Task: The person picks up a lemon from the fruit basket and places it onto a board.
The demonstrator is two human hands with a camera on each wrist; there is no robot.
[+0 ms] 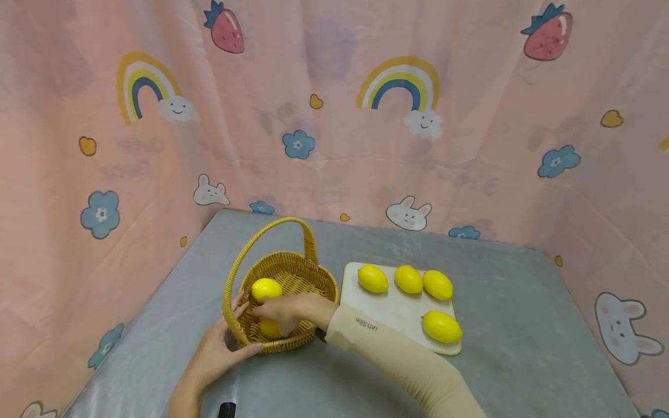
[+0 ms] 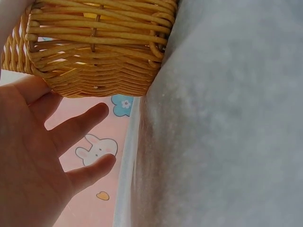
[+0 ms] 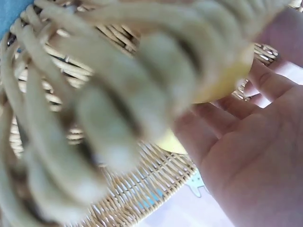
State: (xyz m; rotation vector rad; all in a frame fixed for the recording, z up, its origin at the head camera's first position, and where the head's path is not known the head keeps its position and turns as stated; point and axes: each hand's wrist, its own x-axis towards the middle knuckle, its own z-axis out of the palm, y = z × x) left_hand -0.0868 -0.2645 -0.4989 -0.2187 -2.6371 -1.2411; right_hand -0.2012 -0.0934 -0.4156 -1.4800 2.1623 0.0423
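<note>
A wicker basket point(image 1: 326, 278) with a tall arched handle stands left of centre on the table. My left hand point(image 1: 211, 354) holds its near left side, thumb along the front rim and fingers at the left rim. In the left wrist view, two fingers of that hand stretch out apart from the weave. My right hand point(image 1: 290, 310) reaches inside the basket, its fingers curled against a lemon point(image 1: 269, 329) near the front wall. Another lemon point(image 1: 266, 288) lies just beyond those fingers. In the right wrist view, the blurred basket rim hides part of the held lemon point(image 3: 229, 78).
Right of the basket lies a white board point(image 1: 387, 307) bearing several lemons, among them one lemon point(image 1: 441, 327) at its near right corner. The grey table point(image 1: 502, 325) is backed by a pink printed curtain point(image 1: 345, 174). A small black object point(image 1: 227, 410) shows at the front edge.
</note>
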